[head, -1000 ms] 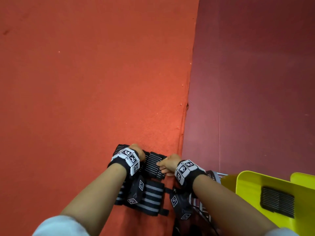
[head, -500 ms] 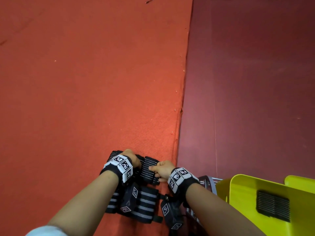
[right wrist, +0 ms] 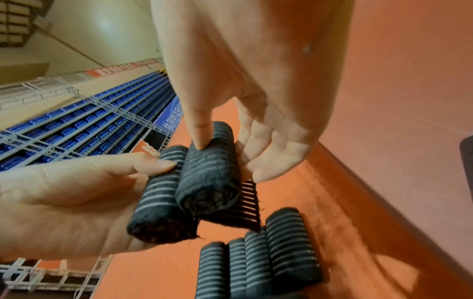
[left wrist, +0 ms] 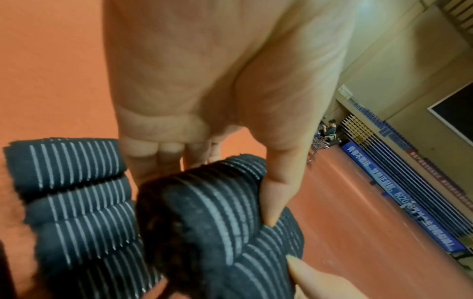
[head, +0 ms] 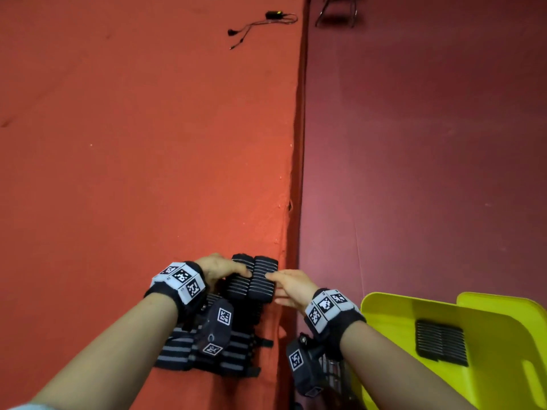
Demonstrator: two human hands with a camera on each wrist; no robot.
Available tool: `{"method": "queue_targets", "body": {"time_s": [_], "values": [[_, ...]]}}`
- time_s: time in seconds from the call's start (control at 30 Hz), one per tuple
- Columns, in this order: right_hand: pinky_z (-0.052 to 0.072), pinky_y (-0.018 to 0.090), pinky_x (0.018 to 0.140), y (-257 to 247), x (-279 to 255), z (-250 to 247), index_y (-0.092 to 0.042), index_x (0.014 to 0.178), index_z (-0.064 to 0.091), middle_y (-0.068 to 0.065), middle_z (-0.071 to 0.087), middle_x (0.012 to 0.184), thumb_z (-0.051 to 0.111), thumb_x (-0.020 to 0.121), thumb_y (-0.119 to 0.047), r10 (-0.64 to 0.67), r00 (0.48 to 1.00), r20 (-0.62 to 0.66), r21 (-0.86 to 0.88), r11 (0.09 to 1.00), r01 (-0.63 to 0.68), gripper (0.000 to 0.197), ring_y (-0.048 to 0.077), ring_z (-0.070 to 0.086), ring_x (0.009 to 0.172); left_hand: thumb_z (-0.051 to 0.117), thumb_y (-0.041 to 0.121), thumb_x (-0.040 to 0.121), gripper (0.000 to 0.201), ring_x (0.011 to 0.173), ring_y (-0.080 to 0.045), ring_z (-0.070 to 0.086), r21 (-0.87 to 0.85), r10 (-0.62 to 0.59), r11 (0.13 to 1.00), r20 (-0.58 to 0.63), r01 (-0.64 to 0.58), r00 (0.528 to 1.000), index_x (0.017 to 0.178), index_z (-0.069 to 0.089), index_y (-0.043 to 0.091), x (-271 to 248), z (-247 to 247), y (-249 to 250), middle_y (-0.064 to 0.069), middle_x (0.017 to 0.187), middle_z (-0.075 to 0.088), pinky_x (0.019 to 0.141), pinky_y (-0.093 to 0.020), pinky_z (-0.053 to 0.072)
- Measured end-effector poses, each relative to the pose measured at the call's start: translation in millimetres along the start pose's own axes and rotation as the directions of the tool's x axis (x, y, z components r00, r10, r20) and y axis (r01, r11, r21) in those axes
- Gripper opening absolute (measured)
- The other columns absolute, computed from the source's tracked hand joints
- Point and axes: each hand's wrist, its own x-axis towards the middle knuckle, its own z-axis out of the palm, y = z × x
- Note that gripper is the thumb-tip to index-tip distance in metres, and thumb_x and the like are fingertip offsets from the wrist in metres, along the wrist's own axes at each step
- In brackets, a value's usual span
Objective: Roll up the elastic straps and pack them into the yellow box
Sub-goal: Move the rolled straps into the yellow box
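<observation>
Two rolled black elastic straps with grey stripes are held side by side just above the orange mat. My left hand grips the left roll, thumb on top. My right hand pinches the right roll between thumb and fingers. Several more rolled straps lie in a row on the mat under the hands, also seen as rolled straps in the left wrist view. The yellow box stands at the lower right with one black strap inside.
The orange mat meets the maroon floor along a raised seam just right of the hands. A black cable lies far ahead. A metal wire rack sits between my right forearm and the box.
Both hands have come up off the pile, each with a roll, and the two rolls now show side by side. The head view has tilted up, showing the far cable.
</observation>
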Motion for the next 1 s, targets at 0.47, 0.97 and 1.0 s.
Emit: {"method": "queue_targets", "body": {"time_s": [0.47,0.97,1.0], "values": [[0.052,0.025,0.064,88.4,-133.1,-243.6,-0.011,0.109,0.066,0.0,0.069,0.09,0.066,0.088,-0.018,0.176,0.942,-0.286,0.019,0.984,-0.178,0.022,0.013,0.064,0.077,0.079,0.019,0.077,0.034,0.095,-0.018,0.063,-0.071,0.092,0.995,0.353,-0.072,0.931,0.104,0.064,0.004,-43.5,272.9,70.2,-0.006,0.107,0.069,0.079,-0.03,0.049],[0.045,0.029,0.095,191.1,-126.8,-329.1,0.003,0.134,0.05,0.018,0.052,0.137,0.038,0.102,-0.009,0.316,0.839,-0.444,-0.45,0.731,-0.513,0.036,0.029,0.051,0.125,0.086,0.019,0.069,0.052,0.089,-0.026,0.066,0.117,-0.064,0.993,0.355,0.024,0.933,0.11,0.063,-0.001,22.9,477.3,47.7,-0.013,0.108,0.069,0.056,-0.029,0.05],[0.047,0.025,0.087,194.8,-120.9,-331.0,0.002,0.134,0.049,0.018,0.051,0.137,0.039,0.101,-0.009,0.337,0.829,-0.446,-0.467,0.703,-0.537,0.036,0.03,0.05,0.127,0.086,0.02,0.068,0.051,0.085,-0.027,0.066,0.136,-0.078,0.99,0.349,0.032,0.934,0.109,0.063,-0.002,29.4,483.0,44.3,-0.013,0.105,0.069,0.055,-0.029,0.051]]}}
